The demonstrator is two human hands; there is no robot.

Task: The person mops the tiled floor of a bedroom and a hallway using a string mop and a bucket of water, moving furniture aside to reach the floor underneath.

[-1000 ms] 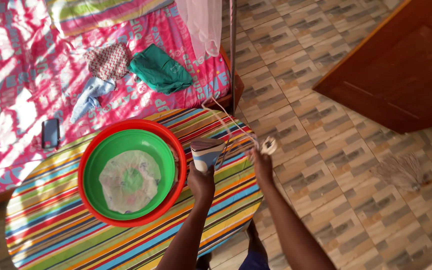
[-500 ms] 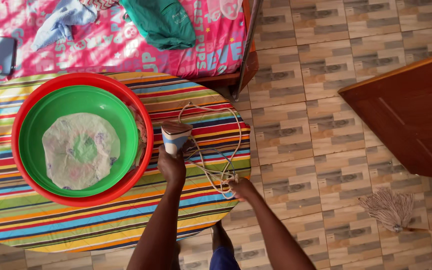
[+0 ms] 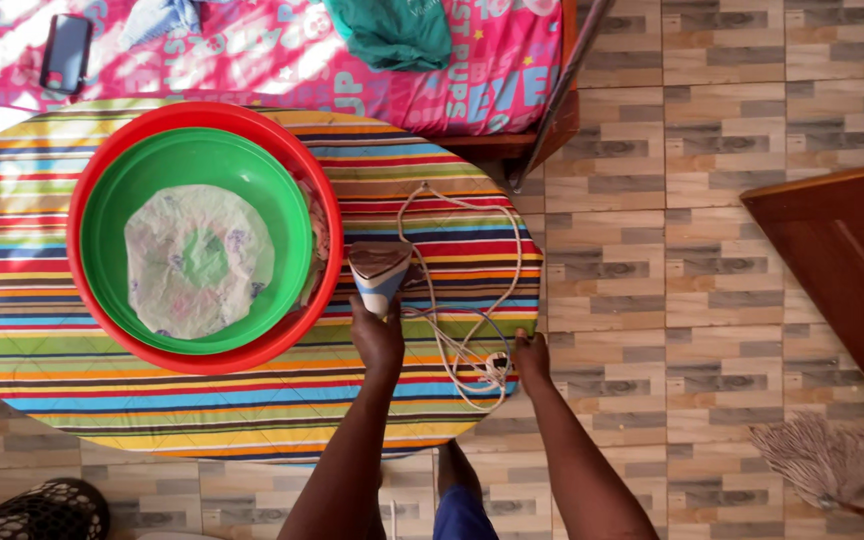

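A tiled floor (image 3: pixel 712 150) fills the right half of the frame, and a bed under a pink printed sheet (image 3: pixel 282 60) runs along the top edge. Below it, across the left and centre, stands a round counter under a striped cloth (image 3: pixel 102 400). On the counter's left part sits a red basin (image 3: pixel 202 362) with a green basin (image 3: pixel 282 200) nested inside, and a pale patterned cloth (image 3: pixel 197 260) lies in the green one. Just right of the basins, at the centre of the frame, a blue-and-white iron (image 3: pixel 380 272) stands upright, the left hand (image 3: pixel 378 338) clamped around its handle. Its white cord (image 3: pixel 472 330) loops over the counter's right edge. The right hand (image 3: pixel 530 358) rests beside the white plug (image 3: pixel 497 366), fingers curled; whether they grip it cannot be told.
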